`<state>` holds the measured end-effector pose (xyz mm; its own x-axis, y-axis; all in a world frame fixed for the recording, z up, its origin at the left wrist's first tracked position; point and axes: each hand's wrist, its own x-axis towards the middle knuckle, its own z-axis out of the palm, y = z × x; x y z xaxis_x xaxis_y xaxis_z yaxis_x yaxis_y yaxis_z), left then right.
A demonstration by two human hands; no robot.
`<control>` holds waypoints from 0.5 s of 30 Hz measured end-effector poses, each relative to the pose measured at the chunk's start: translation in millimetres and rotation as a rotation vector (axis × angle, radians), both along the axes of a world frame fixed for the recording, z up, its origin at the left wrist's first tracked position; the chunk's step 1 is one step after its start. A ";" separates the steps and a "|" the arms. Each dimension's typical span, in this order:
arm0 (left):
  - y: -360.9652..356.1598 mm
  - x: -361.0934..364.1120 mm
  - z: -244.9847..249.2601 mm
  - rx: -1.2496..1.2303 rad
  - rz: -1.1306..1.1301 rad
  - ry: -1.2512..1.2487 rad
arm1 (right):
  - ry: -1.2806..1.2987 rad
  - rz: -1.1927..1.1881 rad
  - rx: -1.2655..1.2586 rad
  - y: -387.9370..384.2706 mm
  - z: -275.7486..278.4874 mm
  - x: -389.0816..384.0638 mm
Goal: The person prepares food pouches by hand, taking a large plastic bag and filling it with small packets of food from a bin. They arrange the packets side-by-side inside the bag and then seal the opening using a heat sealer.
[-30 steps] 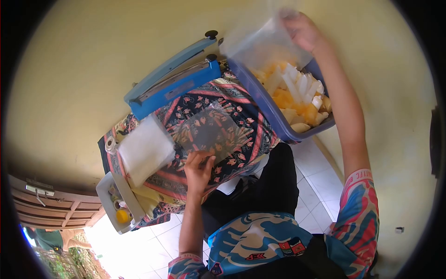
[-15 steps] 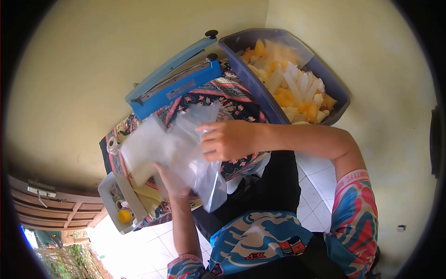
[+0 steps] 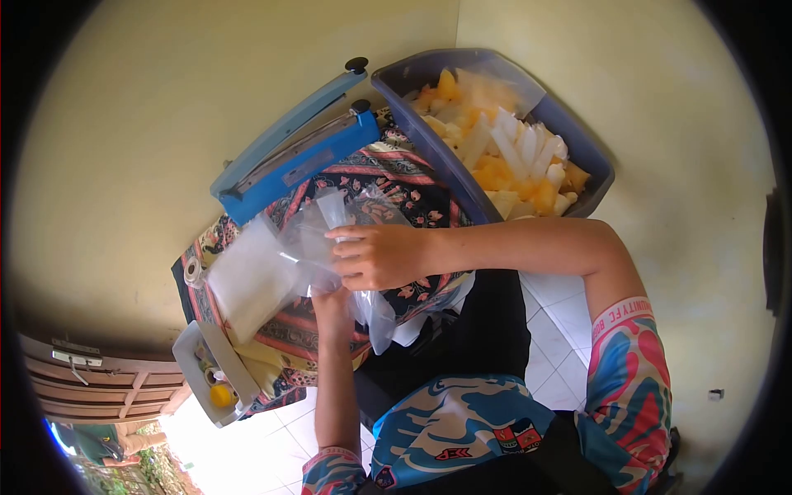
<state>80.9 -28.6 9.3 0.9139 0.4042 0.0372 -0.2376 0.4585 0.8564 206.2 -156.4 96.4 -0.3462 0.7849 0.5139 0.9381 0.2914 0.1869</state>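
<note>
My right hand (image 3: 375,256) is closed on a clear plastic bag (image 3: 334,210), gripping it near its middle. The bag is crumpled, and its lower end (image 3: 378,322) hangs below the hand. My left hand (image 3: 330,301) is just below and left of the right one, against the plastic. Its fingers are hidden by the bag and the right hand. To the left, a stack of flat, whitish plastic bags (image 3: 252,280) lies on the patterned cloth (image 3: 404,177).
A blue impulse sealer (image 3: 301,169) stands behind the cloth, its arm raised. On the right, a dark bin (image 3: 450,169) holds many white and orange packets (image 3: 524,161). A tape roll (image 3: 193,271) and a grey container (image 3: 198,363) with small items sit at left.
My left hand has moved up and right, closer to my right hand, away from the bag stack. The clear bag has shifted with the hands and is bunched between them.
</note>
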 end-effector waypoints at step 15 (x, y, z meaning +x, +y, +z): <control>25.2 -23.9 -26.8 0.424 0.551 0.303 | 0.139 -1.249 -0.020 -156.8 -0.9 303.6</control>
<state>57.0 -3.3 -17.5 0.5791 0.8122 0.0708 -0.0631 -0.0420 0.9971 509.8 -313.3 95.5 0.6937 0.5455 0.4703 0.5868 -0.8067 0.0700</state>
